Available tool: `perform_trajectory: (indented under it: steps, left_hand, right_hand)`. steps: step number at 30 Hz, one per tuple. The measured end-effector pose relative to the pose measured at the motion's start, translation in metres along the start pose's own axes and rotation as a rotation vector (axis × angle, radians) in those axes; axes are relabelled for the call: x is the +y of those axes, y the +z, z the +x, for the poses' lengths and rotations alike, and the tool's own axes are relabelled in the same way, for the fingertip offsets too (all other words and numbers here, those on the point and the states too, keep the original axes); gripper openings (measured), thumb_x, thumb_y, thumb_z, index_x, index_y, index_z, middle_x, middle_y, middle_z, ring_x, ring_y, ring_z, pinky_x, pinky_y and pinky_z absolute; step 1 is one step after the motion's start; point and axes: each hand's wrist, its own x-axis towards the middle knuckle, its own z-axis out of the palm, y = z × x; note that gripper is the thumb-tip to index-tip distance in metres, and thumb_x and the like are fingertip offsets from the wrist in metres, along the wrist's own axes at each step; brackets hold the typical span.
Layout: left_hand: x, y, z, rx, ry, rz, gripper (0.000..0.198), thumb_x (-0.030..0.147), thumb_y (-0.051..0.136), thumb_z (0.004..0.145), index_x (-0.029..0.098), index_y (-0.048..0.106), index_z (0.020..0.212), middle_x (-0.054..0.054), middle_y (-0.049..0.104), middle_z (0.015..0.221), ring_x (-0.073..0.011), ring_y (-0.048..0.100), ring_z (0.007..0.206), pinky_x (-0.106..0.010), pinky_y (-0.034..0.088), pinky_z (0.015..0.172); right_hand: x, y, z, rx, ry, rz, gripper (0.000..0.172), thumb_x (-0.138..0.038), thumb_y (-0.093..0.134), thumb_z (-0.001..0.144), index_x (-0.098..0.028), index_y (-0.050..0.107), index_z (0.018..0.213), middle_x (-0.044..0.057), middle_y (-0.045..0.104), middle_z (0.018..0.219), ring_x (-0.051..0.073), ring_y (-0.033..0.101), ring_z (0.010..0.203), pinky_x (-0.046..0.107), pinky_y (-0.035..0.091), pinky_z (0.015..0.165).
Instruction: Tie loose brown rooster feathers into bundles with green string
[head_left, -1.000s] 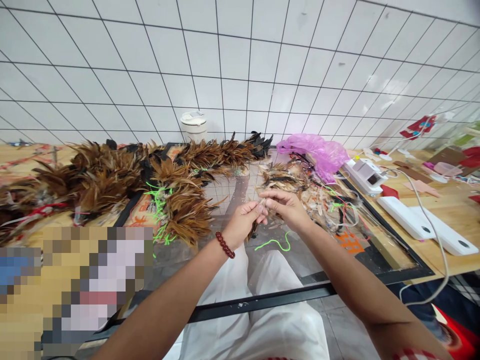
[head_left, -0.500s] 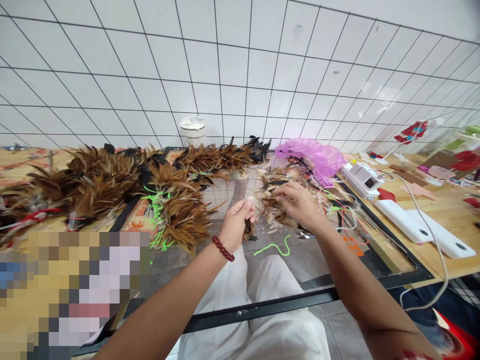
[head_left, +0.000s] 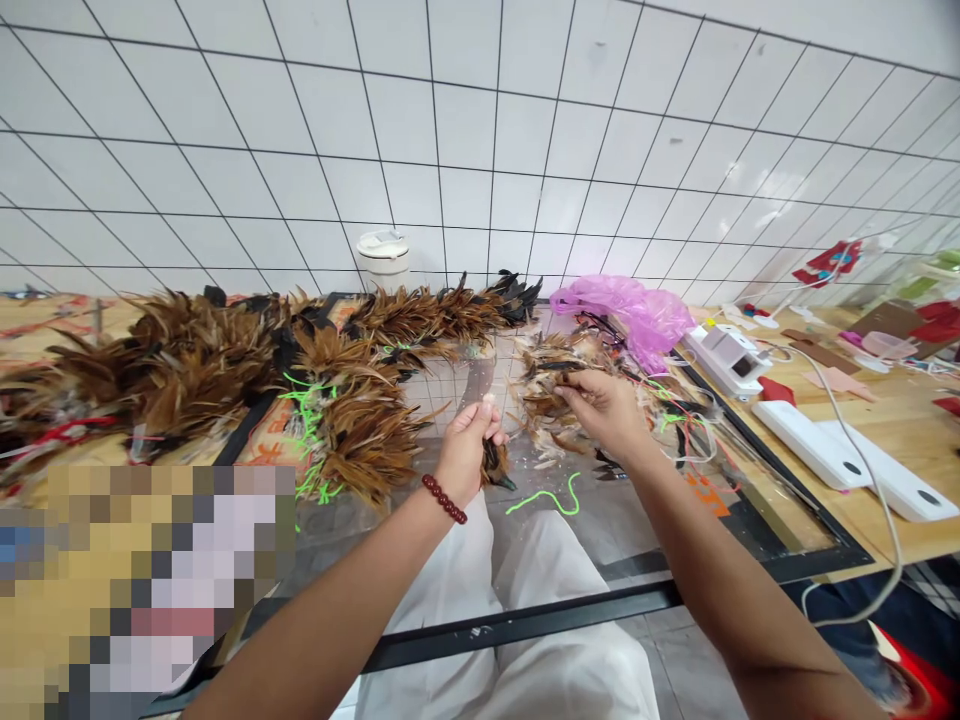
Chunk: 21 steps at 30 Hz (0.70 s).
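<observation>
The two hands are apart over a clear panel edged by a black frame (head_left: 525, 628), which lies on the wooden tabletop (head_left: 907, 425). The left hand (head_left: 466, 450), below a dark red beaded bracelet (head_left: 444, 500) on the wrist, is closed with thumb against fingers on a small feather bunch (head_left: 495, 465) whose dark ends hang beneath the fingers. The right hand (head_left: 604, 410) has its thumb and forefinger drawn together at the near side of a loose feather pile (head_left: 559, 355); whether it grips a feather, I cannot tell. A bright green string (head_left: 547, 497) lies in a loose wave on the panel between the forearms. To the left of the left hand sit brown feather bundles (head_left: 367, 440) with green ties along their left side. Behind the pile rests a crumpled purple plastic bag (head_left: 630, 305), and farther left a white lidded cup (head_left: 384, 262) stands by the tiled wall (head_left: 465, 120).
</observation>
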Motion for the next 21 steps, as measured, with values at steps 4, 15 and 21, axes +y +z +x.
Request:
perform_trajectory:
  steps: [4, 15, 21]
  left_hand:
    - [0.001, 0.002, -0.001, 0.002, -0.004, -0.008, 0.042, 0.052, 0.076, 0.067, 0.016, 0.054, 0.068, 0.006, 0.047, 0.054, -0.0078, 0.052, 0.054, -0.020, 0.040, 0.055]
    - [0.002, 0.006, -0.004, -0.056, -0.137, -0.180, 0.034, 0.037, 0.081, 0.065, 0.014, 0.057, 0.069, 0.001, 0.060, 0.062, -0.0088, 0.057, 0.058, -0.019, 0.044, 0.057]
    - [0.006, 0.004, -0.003, -0.062, -0.136, -0.239, 0.033, 0.037, 0.079, 0.069, 0.015, 0.054, 0.069, 0.003, 0.056, 0.061, -0.0092, 0.056, 0.056, -0.022, 0.047, 0.056]
  right_hand:
    - [-0.019, 0.013, -0.008, 0.103, -0.373, -0.013, 0.025, -0.013, 0.052, 0.087, -0.025, 0.070, 0.099, 0.004, 0.074, 0.095, 0.018, 0.065, 0.087, 0.034, 0.046, 0.080]
    - [-0.043, 0.028, -0.018, 0.056, -0.635, -0.183, 0.018, -0.014, 0.058, 0.088, -0.024, 0.067, 0.100, 0.004, 0.069, 0.087, 0.016, 0.056, 0.080, 0.034, 0.038, 0.071]
    - [-0.047, 0.028, -0.017, 0.014, -0.312, 0.215, 0.023, -0.025, 0.062, 0.086, -0.023, 0.064, 0.109, 0.005, 0.067, 0.092, 0.017, 0.059, 0.084, 0.034, 0.045, 0.076]
